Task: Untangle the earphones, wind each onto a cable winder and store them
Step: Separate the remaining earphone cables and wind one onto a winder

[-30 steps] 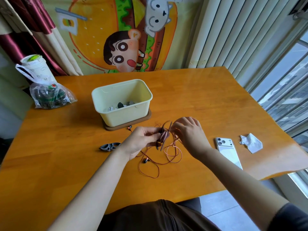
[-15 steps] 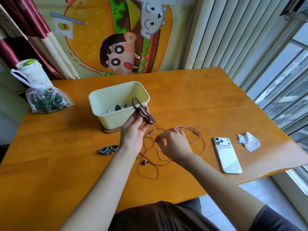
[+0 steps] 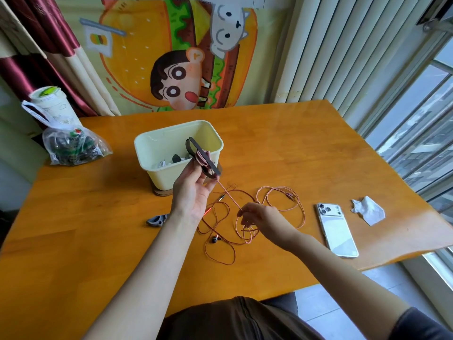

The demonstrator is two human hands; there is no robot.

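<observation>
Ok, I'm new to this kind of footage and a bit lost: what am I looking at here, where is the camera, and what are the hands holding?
No machine here: a person's two bare hands, filmed by one wide-angle camera on their head, looking down. The left hand holds up a cable winder, partly wound. The right hand pinches the pink earphone cable, whose loose loops lie on the wooden table. Also there: a cream bin, a second winder, a phone, a crumpled tissue.

Tabletop (image 3: 282, 153): glossy varnished wood. Bin (image 3: 157, 146): smooth matt plastic. Earphone cable (image 3: 279, 200): braided-looking, copper sheen. Phone (image 3: 339, 231): glossy. Tissue (image 3: 369, 209): crumpled paper.
</observation>
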